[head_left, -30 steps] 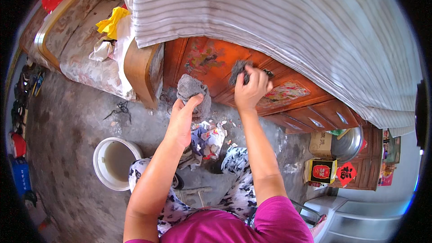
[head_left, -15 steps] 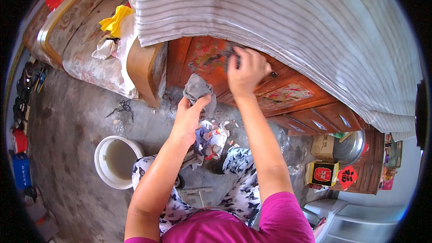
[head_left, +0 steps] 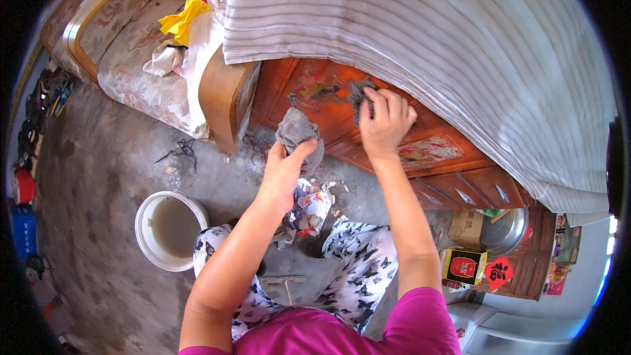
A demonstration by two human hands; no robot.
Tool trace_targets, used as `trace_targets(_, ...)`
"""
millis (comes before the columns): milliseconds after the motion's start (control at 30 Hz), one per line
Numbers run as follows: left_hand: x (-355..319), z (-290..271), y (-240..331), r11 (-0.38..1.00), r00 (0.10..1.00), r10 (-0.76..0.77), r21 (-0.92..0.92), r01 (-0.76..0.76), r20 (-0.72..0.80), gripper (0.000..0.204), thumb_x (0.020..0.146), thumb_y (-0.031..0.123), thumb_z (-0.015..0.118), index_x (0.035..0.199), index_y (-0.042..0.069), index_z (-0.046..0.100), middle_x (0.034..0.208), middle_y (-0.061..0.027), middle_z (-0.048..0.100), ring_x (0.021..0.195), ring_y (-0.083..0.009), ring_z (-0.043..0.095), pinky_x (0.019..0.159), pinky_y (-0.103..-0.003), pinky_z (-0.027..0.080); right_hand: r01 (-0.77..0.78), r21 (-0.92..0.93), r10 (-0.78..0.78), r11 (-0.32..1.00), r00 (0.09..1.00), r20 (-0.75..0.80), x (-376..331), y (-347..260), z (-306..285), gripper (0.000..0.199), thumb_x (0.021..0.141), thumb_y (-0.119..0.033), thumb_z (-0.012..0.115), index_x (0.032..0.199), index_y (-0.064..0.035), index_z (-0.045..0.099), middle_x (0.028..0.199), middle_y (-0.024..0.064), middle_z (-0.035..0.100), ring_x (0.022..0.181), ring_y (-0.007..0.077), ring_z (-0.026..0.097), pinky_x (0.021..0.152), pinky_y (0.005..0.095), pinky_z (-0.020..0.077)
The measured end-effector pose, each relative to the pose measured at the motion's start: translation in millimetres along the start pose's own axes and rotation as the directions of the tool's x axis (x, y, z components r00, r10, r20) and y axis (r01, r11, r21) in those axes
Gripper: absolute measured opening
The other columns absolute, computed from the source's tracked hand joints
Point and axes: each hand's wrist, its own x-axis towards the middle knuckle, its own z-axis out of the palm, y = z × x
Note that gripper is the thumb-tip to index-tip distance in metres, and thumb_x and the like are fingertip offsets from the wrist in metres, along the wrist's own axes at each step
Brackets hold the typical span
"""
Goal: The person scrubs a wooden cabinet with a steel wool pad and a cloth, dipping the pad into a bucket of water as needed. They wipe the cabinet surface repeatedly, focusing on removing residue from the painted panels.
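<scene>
Evidently, left fingers point(head_left: 303, 150) clasping one grey cloth point(head_left: 296, 128), right fingers point(head_left: 393, 106) grasping one dark wad point(head_left: 357, 96), one white bucket point(head_left: 140, 235)

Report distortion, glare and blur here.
Head view: fisheye bending bows the striped cloth, corners black; head view: the silver basin catches bright highlights; head view: the right hand and dark scrubber look slightly blurred, the left hand and grey rag sharper.

We hold our left forearm point(head_left: 240, 243) aslant from the lower left of the frame; our left hand point(head_left: 282, 176) grips near the centre, thumb and forefinger parted in a V (its other fingers are hidden). Our right forearm point(head_left: 409, 213) slants more steeply from the lower right; our right hand point(head_left: 388, 130) sits higher, back uppermost, fingers curled, thumb at their left.
</scene>
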Motion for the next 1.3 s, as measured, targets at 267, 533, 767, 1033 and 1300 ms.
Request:
trace_targets(267, 5.6, -4.2, 4.1, 0.992, 0.994, 0.067, -0.100, -0.076, -0.090, 0.040, 0.090, 0.019, 0.077, 0.124, 0.005, 0.061, 0.118, -0.0055, 0.067, 0.107, -0.0162, 0.063, 0.096, -0.034, 0.049, -0.203, 0.683, -0.062, 0.702, 0.937, 0.343, 27.9, -52.7, 10.6, 0.022, 0.084, -0.002, 0.073, 0.103, -0.0102, 0.067, 0.119, 0.0084, 0.065, 0.116, 0.0318, 0.060, 0.098, 0.0462, 0.0482)
trace_targets(533, 56.3, -4.5, -29.5, 0.644, 0.773, 0.635, 0.549, -0.532, 0.005, 0.046, 0.092, 0.017, 0.071, 0.133, 0.001, 0.056, 0.140, -0.0187, 0.054, 0.124, -0.0320, 0.056, 0.106, -0.042, 0.044, -0.326, 0.736, -0.348, 0.594, 0.721, 0.599, 107.6, 28.2, -75.4, 0.022, 0.084, 0.005, 0.068, 0.102, -0.0062, 0.064, 0.169, 0.0179, 0.028, 0.156, 0.0362, 0.028, 0.125, 0.0432, 0.0274)
trace_targets(767, 98.3, 62.4, -24.4, 0.352, 0.510, 0.860, 0.738, -0.575, -0.013, 0.065, 0.088, 0.008, 0.069, 0.145, -0.003, 0.043, 0.153, -0.0307, 0.038, 0.129, -0.0504, 0.045, 0.111, -0.054, 0.039, -0.079, 0.726, -0.544, 0.683, 0.609, 0.578, 171.6, 43.4, -105.1, 0.012, 0.087, -0.008, 0.067, 0.099, -0.0075, 0.067, 0.162, 0.0177, 0.043, 0.157, 0.0383, 0.026, 0.126, 0.0482, 0.0209)
trace_targets(1033, 90.3, 126.5, -76.7, 0.090, 0.373, 0.906, 0.769, -0.633, 0.201, 0.055, 0.077, 0.002, 0.071, 0.131, -0.004, 0.059, 0.149, -0.0286, 0.038, 0.130, -0.0489, 0.041, 0.111, -0.055, 0.039, -0.245, 0.737, -0.555, 0.630, 0.522, 0.648, 177.8, 49.0, -96.5, 0.012, 0.092, -0.015, 0.066, 0.100, -0.0057, 0.066, 0.157, 0.0164, 0.051, 0.153, 0.0354, 0.033, 0.123, 0.0477, 0.0258)
trace_targets(1300, 128.7, 99.8, 1.4, 0.121, 0.176, 0.984, 0.789, -0.603, -0.016, 0.048, 0.073, -0.006, 0.064, 0.121, -0.003, 0.060, 0.129, -0.0277, 0.053, 0.122, -0.0475, 0.048, 0.105, -0.052, 0.039, -0.399, 0.787, -0.511, 0.471, 0.604, 0.612, 159.7, 53.7, -84.0, 0.012, 0.098, -0.015, 0.067, 0.098, -0.0045, 0.062, 0.156, 0.0176, 0.051, 0.137, 0.0215, 0.051, 0.111, 0.0354, 0.0405)
